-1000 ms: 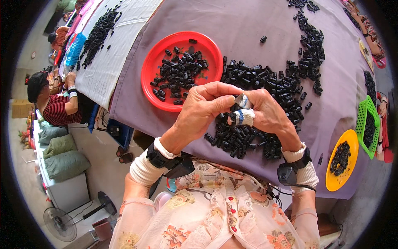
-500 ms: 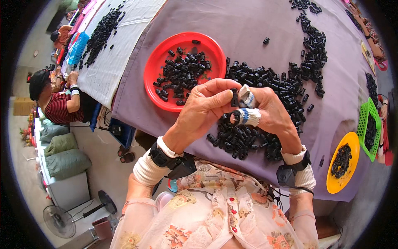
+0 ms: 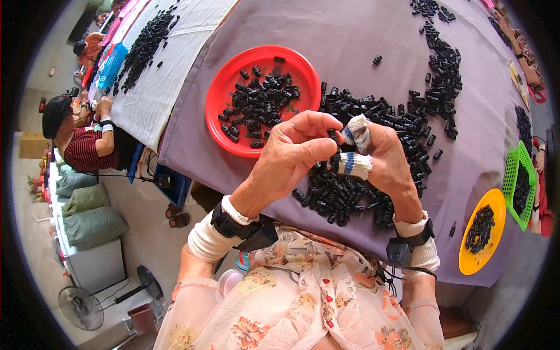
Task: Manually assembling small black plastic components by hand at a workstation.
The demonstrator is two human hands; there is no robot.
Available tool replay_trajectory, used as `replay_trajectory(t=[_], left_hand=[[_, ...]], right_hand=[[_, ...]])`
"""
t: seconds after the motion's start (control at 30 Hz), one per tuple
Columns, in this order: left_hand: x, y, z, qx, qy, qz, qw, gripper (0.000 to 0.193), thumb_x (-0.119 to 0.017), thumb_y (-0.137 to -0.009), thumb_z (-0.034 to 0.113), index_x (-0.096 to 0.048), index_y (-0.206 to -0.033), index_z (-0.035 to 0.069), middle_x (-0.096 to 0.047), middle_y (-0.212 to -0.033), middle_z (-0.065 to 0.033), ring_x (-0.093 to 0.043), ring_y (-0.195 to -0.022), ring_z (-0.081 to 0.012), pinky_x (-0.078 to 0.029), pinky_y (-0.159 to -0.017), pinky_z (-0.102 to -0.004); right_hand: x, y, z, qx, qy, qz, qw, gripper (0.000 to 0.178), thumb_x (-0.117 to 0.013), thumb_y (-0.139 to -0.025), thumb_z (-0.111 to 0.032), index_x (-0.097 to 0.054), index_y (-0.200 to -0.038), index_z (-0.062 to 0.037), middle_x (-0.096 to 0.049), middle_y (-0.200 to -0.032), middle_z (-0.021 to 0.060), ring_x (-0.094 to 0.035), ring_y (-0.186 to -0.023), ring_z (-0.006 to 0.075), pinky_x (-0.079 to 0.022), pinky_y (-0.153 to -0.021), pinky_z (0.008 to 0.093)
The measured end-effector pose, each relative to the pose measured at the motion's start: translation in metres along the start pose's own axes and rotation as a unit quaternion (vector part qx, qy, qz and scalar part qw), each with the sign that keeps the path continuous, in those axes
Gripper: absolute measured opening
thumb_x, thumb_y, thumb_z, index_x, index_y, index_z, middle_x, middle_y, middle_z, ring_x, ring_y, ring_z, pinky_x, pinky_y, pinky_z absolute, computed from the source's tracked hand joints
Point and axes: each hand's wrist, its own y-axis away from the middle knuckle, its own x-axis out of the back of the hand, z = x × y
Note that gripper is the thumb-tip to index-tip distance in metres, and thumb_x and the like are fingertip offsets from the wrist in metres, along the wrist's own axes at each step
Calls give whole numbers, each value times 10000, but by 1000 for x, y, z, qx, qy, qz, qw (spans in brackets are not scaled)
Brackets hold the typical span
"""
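Observation:
My left hand (image 3: 291, 154) is closed in a pinch, its thumb and forefinger holding a small black plastic piece (image 3: 333, 136). My right hand (image 3: 389, 158) meets it from the other side. White knit finger covers (image 3: 353, 165) with blue stripes wrap its thumb and forefinger, which close on the same small piece; their tips partly hide it. Beneath and behind both hands lies a heap of similar black cylindrical pieces (image 3: 373, 111). A red round tray (image 3: 307, 67) with more of these pieces stands just beyond my left hand.
A mauve cloth (image 3: 350, 35) covers the table. To the right are a yellow plate (image 3: 494, 233) holding tiny black parts and a green basket (image 3: 511, 175). A person in a striped top (image 3: 87, 153) sits at the left by a white-covered table. A fan (image 3: 80, 308) stands lower left.
Both hands stay together over the heap. The small black piece between the fingertips has turned and is more covered, and the right hand's covered fingers have shifted slightly right.

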Motion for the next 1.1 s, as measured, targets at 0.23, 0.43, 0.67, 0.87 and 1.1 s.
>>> replay_trajectory(t=[0.23,0.43,0.67,0.87,1.1], left_hand=[[-9,1,4,0,-65,43,997,209,-614,-813,53,-579,-1012,-1,-617,-911,-74,-586,-846,-115,-477,-773,-249],[-8,0,2,16,-36,72,997,190,-583,-860,122,-598,-1017,17,-627,-883,-36,-573,-755,-64,-475,-684,-198],[-2,1,3,22,-8,37,999,223,-542,-871,78,-550,-1074,-15,-614,-932,-86,-591,-887,-134,-477,-815,-273],[-4,1,5,-6,-81,37,996,206,-594,-833,63,-568,-1027,-4,-621,-916,-80,-593,-850,-118,-466,-757,-232],[-4,1,7,16,-7,63,998,180,-597,-832,78,-576,-996,6,-628,-897,-89,-604,-811,-117,-483,-738,-246]], right_hand=[[-1,1,0,1,16,4,1000,234,-723,-661,-144,-568,-799,-36,-485,-605,-22,-412,-561,56,-372,-515,220],[1,0,1,20,-16,7,1000,224,-716,-664,-141,-565,-795,-37,-479,-612,-22,-408,-566,59,-370,-521,225],[1,0,0,-19,-7,-5,1000,222,-716,-672,-149,-568,-795,-40,-479,-619,-30,-406,-575,51,-366,-520,221],[-1,0,3,-14,-14,-12,1000,224,-721,-678,-154,-569,-798,-40,-481,-612,-35,-406,-569,48,-362,-512,219],[3,1,2,-9,16,1,1000,220,-718,-679,-126,-569,-817,-42,-489,-611,-38,-410,-562,46,-359,-502,218]])
